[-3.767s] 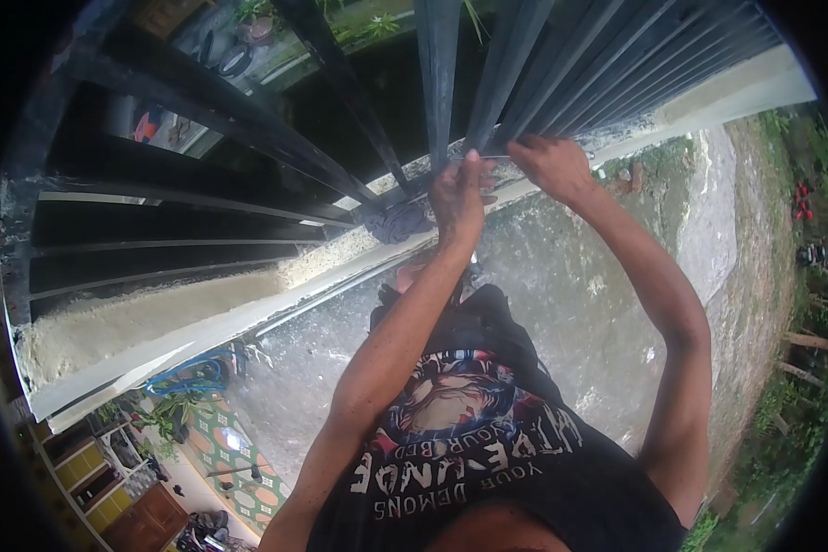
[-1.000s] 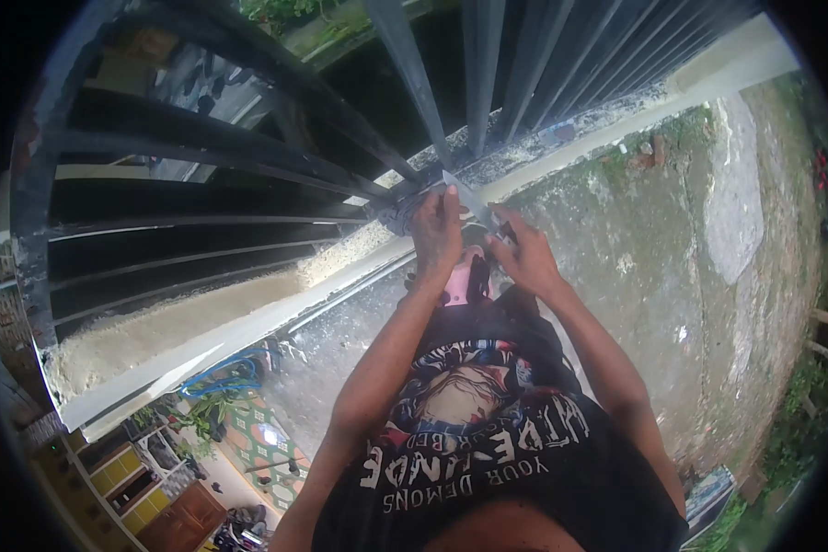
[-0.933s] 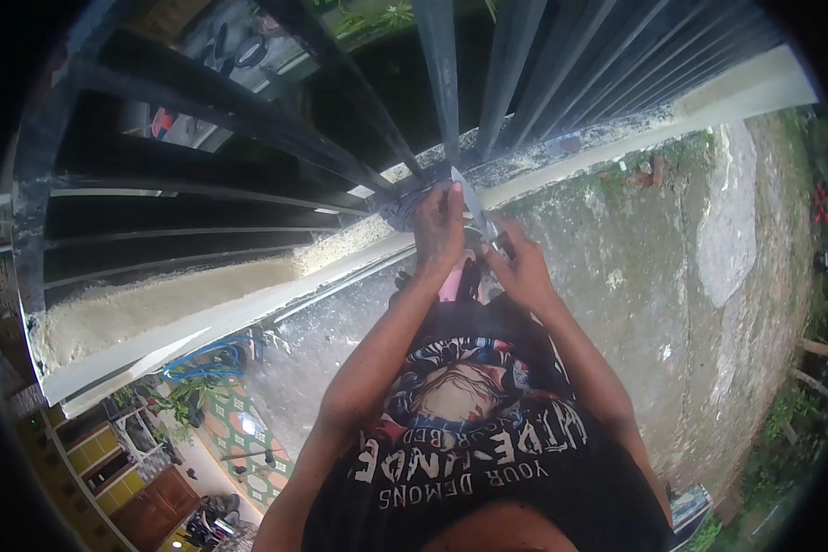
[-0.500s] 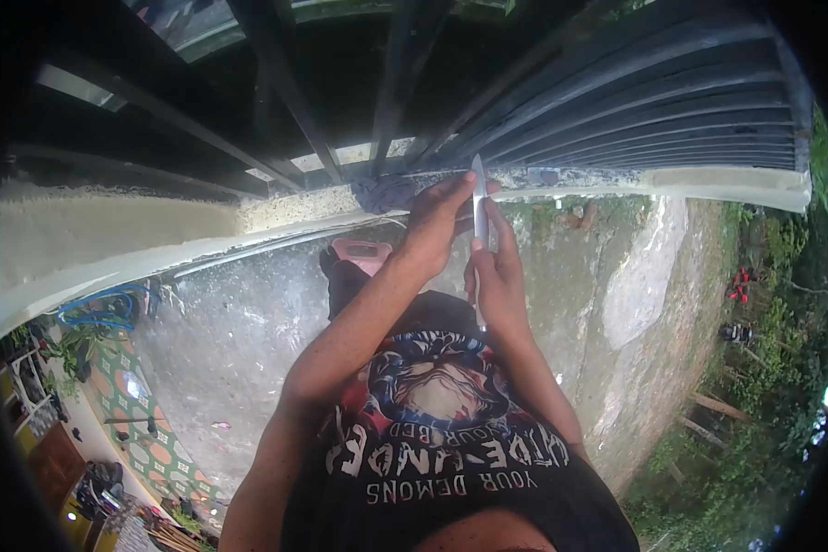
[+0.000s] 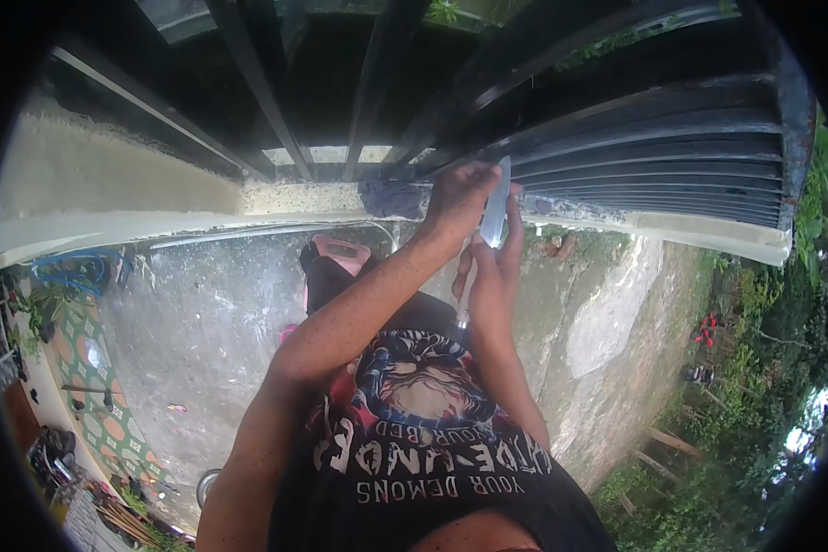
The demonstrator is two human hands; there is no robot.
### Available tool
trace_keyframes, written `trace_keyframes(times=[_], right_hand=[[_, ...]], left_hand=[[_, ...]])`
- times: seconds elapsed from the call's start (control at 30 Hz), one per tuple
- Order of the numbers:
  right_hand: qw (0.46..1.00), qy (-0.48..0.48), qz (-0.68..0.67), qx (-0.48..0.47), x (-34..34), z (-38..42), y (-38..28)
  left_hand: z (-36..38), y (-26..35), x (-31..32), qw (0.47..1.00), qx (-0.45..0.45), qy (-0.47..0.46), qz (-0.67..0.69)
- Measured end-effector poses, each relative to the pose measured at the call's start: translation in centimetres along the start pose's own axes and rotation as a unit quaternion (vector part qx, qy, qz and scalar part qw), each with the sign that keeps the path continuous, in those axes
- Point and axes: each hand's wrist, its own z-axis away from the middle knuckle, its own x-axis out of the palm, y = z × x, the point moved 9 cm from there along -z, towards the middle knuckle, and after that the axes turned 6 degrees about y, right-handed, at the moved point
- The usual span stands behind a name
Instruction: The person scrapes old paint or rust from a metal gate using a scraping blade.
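- Since the last frame, view has swung; knife (image 5: pixel 496 216) now leans right in view, was near upright. More of the blade's broad face shows.
- Right hand (image 5: pixel 493 276): closed around the knife handle, fingers up along the blade. Handle butt pokes out below the hand.
- Left hand (image 5: pixel 460 202): fingers partly curled, fingertips at the blade near the tip. Can't tell if it's pinching or just touching.
- Knife is between the two hands, tip toward the dark metal bars (image 5: pixel 653 129). Contact with the bars: can't tell.
- Bars stand along a pale ledge (image 5: pixel 290 201); crumpled dark cloth (image 5: pixel 392 199) lies on it, just left of the left hand.
- Below the ledge: stained concrete ground (image 5: pixel 212 322), pink object (image 5: pixel 342 250) with a slot-like opening near the left forearm.
- Far left: coiled blue hose (image 5: pixel 69 273) by plants.
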Motion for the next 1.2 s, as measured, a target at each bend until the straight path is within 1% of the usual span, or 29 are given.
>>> trace_keyframes(times=[0.07, 0.13, 0.2, 0.27, 0.37, 0.43, 0.47, 0.5, 0.53, 0.6, 0.67, 0.73, 0.77, 0.87, 1.0, 1.07, 1.1, 1.13, 1.17, 1.2], right_hand=[[1.000, -0.001, 0.006, -0.009, 0.5, 0.1, -0.3], [1.000, 0.000, 0.011, -0.019, 0.8, 0.1, -0.5], [1.000, -0.010, -0.016, -0.004, 1.1, -0.1, -0.3], [1.000, -0.015, -0.016, -0.002, 1.2, -0.1, 0.1], [1.000, -0.012, 0.002, -0.009, 1.4, 0.0, 0.6], [0.999, 0.005, 0.003, -0.042, 1.3, 0.3, 0.2], [0.999, 0.001, 0.004, -0.041, 1.5, 0.5, 0.3], [0.998, 0.007, 0.010, -0.056, 1.4, 0.7, -0.1], [0.997, 0.013, 0.017, -0.071, 1.3, 0.8, -0.4], [0.998, 0.011, 0.018, -0.057, 0.9, 0.6, -0.3], [0.998, -0.002, 0.032, -0.054, 0.6, 0.1, -0.1], [0.998, -0.004, 0.028, -0.054, 0.4, -0.6, -0.1], [0.998, -0.012, 0.026, -0.050, 0.4, -0.7, 0.0], [0.998, -0.007, 0.035, -0.048, 0.0, 0.2, -0.8], [0.997, -0.004, 0.046, -0.064, 0.2, 0.0, -0.9], [0.997, -0.025, 0.018, -0.075, 0.3, -0.8, -0.1], [0.997, -0.011, 0.053, -0.060, 0.1, -0.1, -0.7], [0.995, -0.005, 0.052, -0.081, 0.0, 0.3, -1.0], [0.997, -0.002, 0.044, -0.063, 0.0, 0.6, -1.1], [0.998, 0.003, 0.035, -0.044, -0.1, 1.0, -1.2]], left_hand=[[-0.1, 0.2, 0.0, 0.999, 0.021, 0.006, -0.040], [-0.1, 0.4, 0.0, 0.998, 0.023, 0.008, -0.057], [-0.5, 0.2, -0.3, 0.997, 0.027, 0.010, -0.072], [-1.0, 0.0, -0.6, 0.992, 0.065, 0.012, -0.104], [-0.7, 0.5, -0.7, 0.989, 0.089, 0.014, -0.120], [-0.7, 0.3, -0.7, 0.989, 0.094, 0.004, -0.115], [-0.7, 0.2, -0.5, 0.989, 0.100, -0.010, -0.111], [-0.4, 0.8, -0.2, 0.985, 0.124, -0.014, -0.116], [-0.2, 1.1, -0.1, 0.985, 0.126, -0.010, -0.115], [-0.1, 0.6, 0.0, 0.992, 0.084, 0.000, -0.097], [-0.6, 0.0, 0.2, 0.993, 0.090, -0.013, -0.073], [-0.9, -0.1, -0.2, 0.994, 0.073, 0.018, -0.081], [-0.9, -0.5, -0.3, 0.997, 0.052, 0.028, -0.059], [-0.2, 0.7, 0.6, 0.994, 0.084, 0.012, -0.070], [0.0, 0.5, 0.3, 0.991, 0.087, 0.020, -0.096], [-0.9, -1.1, -0.4, 0.997, 0.048, 0.039, -0.042], [-0.6, 0.0, 0.1, 0.995, 0.081, 0.020, -0.057], [0.1, 0.9, 0.6, 0.991, 0.112, 0.003, -0.071], [0.6, 1.1, 0.8, 0.989, 0.112, 0.002, -0.098], [0.7, 1.0, 0.7, 0.989, 0.109, 0.004, -0.096]])
